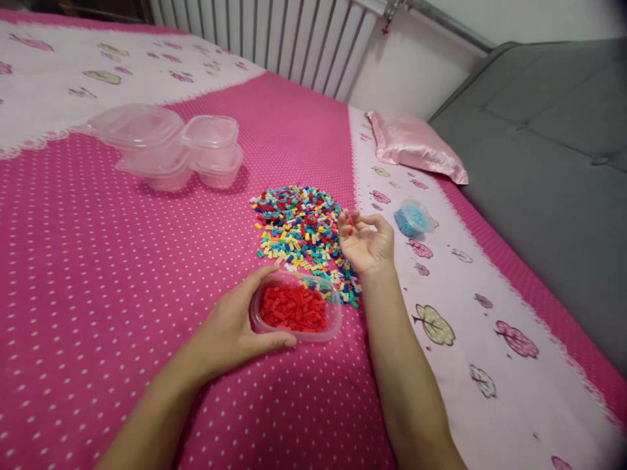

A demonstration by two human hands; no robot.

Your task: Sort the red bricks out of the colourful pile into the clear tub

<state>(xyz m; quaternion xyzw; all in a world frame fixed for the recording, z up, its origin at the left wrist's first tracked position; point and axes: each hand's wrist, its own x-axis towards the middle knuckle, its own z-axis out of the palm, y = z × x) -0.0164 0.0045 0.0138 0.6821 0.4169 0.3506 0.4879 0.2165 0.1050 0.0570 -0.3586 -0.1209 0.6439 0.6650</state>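
My left hand [235, 326] grips the near-left side of a small clear plastic tub [333, 321] filled with red bricks [294, 308], which rests on the pink dotted bedspread [122, 261]. Just beyond the tub lies a heap of small multicoloured bricks [296, 225]. My right hand [366, 243] rests palm up at the heap's right edge, fingers curled, pinching a tiny red brick [351, 230] between fingertips.
A stack of empty clear lidded containers [166, 143] stands at the back left. A small clear tub of light blue bricks [413, 219] sits to the right. A pink satin pillow [416, 145], a grey sofa [548, 170] and a white radiator [274, 32] lie beyond.
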